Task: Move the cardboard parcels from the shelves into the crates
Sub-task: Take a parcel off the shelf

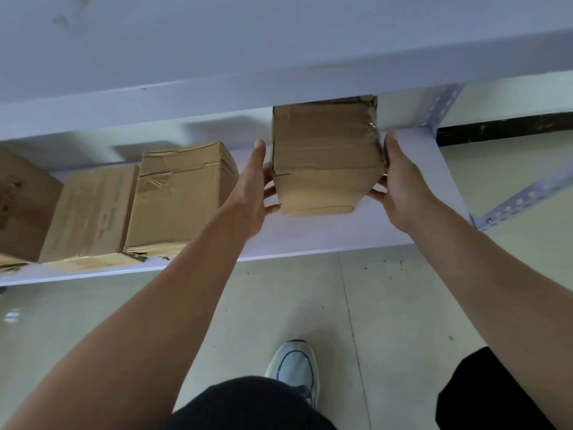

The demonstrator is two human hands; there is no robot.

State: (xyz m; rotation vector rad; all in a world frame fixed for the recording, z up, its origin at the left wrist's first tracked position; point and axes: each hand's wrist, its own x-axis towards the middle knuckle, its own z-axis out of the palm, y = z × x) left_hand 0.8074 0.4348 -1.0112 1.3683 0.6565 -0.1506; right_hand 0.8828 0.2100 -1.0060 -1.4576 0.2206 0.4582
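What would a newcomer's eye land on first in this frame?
First, the taped cardboard parcel at centre, gripped on its sides by the left hand and the right hand above the pale lower shelf. Next, the row of other parcels standing on that shelf to the left. Below, a light sneaker on the tiled floor; no crate is in view.

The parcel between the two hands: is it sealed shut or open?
Sealed shut. The parcel has tape across its closed flaps, and no flap stands up. Left hand and right hand press its sides.
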